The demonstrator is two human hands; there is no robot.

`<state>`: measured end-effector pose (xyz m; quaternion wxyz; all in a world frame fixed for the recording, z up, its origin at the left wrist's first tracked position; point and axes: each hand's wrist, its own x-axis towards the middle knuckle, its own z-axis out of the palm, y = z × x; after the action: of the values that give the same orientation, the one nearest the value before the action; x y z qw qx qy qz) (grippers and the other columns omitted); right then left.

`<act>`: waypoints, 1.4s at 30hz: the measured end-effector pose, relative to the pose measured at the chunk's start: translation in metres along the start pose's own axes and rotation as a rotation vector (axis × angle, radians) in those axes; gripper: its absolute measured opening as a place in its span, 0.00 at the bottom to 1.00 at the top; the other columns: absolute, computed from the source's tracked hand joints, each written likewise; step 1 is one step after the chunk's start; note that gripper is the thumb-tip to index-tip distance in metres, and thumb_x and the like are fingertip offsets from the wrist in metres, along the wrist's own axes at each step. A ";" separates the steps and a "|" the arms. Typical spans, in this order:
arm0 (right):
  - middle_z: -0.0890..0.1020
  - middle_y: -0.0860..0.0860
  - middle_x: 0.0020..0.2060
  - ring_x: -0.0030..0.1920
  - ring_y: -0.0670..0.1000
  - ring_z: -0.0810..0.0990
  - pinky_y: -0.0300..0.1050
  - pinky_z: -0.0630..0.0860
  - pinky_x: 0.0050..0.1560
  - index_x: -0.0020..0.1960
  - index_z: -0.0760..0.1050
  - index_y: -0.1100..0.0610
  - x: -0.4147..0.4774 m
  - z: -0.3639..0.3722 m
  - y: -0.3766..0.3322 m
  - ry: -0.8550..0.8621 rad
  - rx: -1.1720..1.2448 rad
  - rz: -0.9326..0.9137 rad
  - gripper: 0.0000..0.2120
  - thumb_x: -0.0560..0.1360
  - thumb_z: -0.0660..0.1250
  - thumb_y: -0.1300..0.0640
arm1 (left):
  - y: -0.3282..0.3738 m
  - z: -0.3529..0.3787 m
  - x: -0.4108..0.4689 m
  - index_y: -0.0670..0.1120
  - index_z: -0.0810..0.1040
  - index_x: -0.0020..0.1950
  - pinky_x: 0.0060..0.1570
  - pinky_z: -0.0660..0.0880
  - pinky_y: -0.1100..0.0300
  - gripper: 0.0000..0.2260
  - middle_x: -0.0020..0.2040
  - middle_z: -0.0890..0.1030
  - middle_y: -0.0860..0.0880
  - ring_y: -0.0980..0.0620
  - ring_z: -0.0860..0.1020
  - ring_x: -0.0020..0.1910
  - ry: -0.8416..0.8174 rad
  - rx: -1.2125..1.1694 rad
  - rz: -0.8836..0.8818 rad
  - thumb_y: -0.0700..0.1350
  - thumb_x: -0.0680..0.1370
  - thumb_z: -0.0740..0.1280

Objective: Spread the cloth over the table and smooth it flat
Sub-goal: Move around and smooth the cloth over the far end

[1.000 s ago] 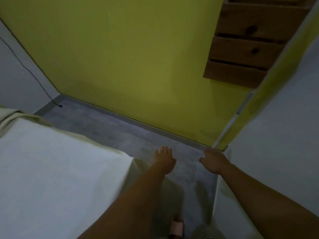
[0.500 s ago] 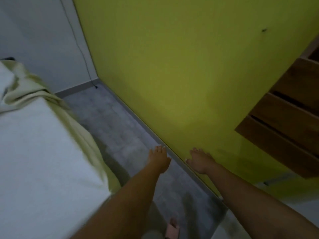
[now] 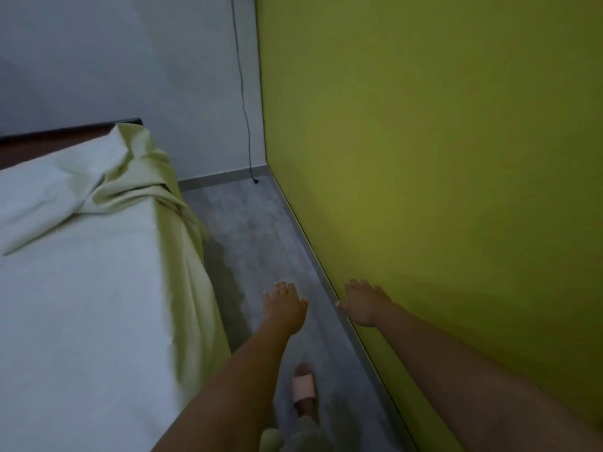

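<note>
A pale yellow-green cloth (image 3: 81, 288) covers the table on the left and hangs down its right side. At the far corner the cloth is bunched and folded back (image 3: 130, 177), and a dark strip of table (image 3: 49, 138) shows beyond it. My left hand (image 3: 284, 306) is stretched out over the grey floor, to the right of the hanging cloth, fingers apart and holding nothing. My right hand (image 3: 363, 301) reaches forward near the foot of the green wall, also with nothing in it.
A green wall (image 3: 440, 158) runs close along the right, leaving a narrow strip of grey floor (image 3: 261, 230) beside the table. A black cable (image 3: 243, 93) hangs down the grey back wall. My foot in a pink slipper (image 3: 305, 389) is on the floor below.
The view has swung left. The wooden drawers have left the frame, and the bunched far corner of the cloth now shows fully. Both hands stay outstretched and hold nothing.
</note>
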<state>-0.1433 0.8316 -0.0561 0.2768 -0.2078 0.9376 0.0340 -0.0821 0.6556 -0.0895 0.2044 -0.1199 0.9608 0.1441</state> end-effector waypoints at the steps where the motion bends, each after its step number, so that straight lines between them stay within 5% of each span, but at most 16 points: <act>1: 0.52 0.55 0.77 0.76 0.59 0.52 0.60 0.52 0.73 0.76 0.52 0.59 0.019 -0.013 0.000 0.003 -0.022 -0.018 0.31 0.81 0.49 0.42 | -0.001 -0.008 0.017 0.41 0.46 0.79 0.75 0.44 0.45 0.28 0.79 0.47 0.41 0.43 0.46 0.78 0.012 -0.013 -0.017 0.56 0.84 0.46; 14: 0.53 0.55 0.77 0.75 0.58 0.54 0.58 0.55 0.72 0.77 0.52 0.59 0.276 -0.186 -0.028 0.015 -0.112 -0.193 0.30 0.81 0.48 0.43 | -0.067 -0.149 0.237 0.40 0.45 0.78 0.74 0.42 0.44 0.28 0.79 0.46 0.41 0.44 0.44 0.78 0.071 -0.039 -0.231 0.53 0.84 0.46; 26: 0.58 0.56 0.75 0.74 0.58 0.58 0.56 0.59 0.71 0.75 0.55 0.60 0.494 -0.309 -0.112 0.009 -0.274 -0.510 0.29 0.81 0.48 0.43 | -0.187 -0.255 0.367 0.42 0.46 0.79 0.74 0.46 0.45 0.27 0.79 0.46 0.42 0.45 0.46 0.78 0.219 -0.177 -0.637 0.53 0.83 0.48; 31: 0.52 0.56 0.77 0.76 0.58 0.53 0.56 0.53 0.73 0.77 0.50 0.60 0.563 -0.357 -0.181 0.043 -0.306 -0.637 0.30 0.81 0.49 0.44 | -0.243 -0.300 0.389 0.43 0.47 0.79 0.74 0.44 0.46 0.27 0.79 0.46 0.43 0.46 0.45 0.78 0.401 -0.150 -0.875 0.54 0.83 0.48; 42: 0.46 0.56 0.78 0.77 0.57 0.46 0.56 0.47 0.75 0.78 0.44 0.59 0.646 -0.384 -0.393 0.104 -0.256 -0.965 0.31 0.81 0.50 0.45 | -0.389 -0.329 0.409 0.41 0.44 0.78 0.75 0.42 0.45 0.28 0.79 0.45 0.41 0.44 0.44 0.78 0.503 -0.230 -1.219 0.52 0.83 0.48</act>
<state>-0.6681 0.1650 -0.0563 0.1861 -0.6513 0.7356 0.0066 -0.4503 0.1163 -0.0651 0.0047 -0.6922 0.7181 0.0719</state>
